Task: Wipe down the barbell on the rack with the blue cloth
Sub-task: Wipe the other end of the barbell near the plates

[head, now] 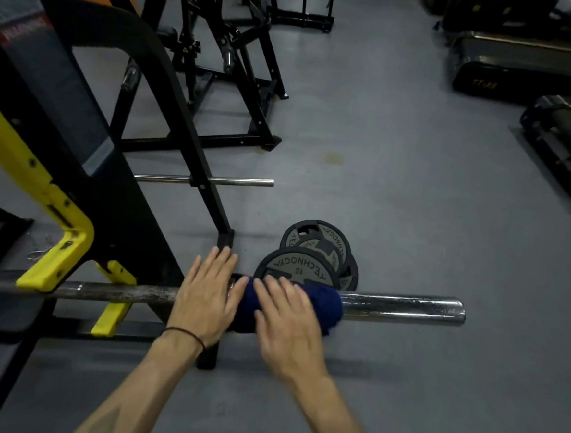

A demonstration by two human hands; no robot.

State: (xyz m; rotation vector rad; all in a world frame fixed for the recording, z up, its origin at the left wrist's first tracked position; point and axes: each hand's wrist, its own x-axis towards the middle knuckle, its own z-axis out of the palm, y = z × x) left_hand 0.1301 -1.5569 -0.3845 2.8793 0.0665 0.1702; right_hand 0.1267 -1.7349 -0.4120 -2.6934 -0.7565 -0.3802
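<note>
The steel barbell (402, 307) lies level across the lower middle, resting in a yellow hook (58, 258) of the black rack (90, 141) at left. A dark blue cloth (325, 307) is draped over the bar's sleeve near the collar. My right hand (286, 328) lies flat on the cloth with fingers straight, slightly blurred. My left hand (204, 298) rests flat over the bar just left of the cloth, fingers straight, a thin band on the wrist.
Black weight plates (312, 248) are stacked on the grey floor just behind the bar. A second chrome bar (239, 181) sticks out from the rack farther back. More black machine frames (239, 78) stand beyond, and treadmills (524, 64) sit at the far right.
</note>
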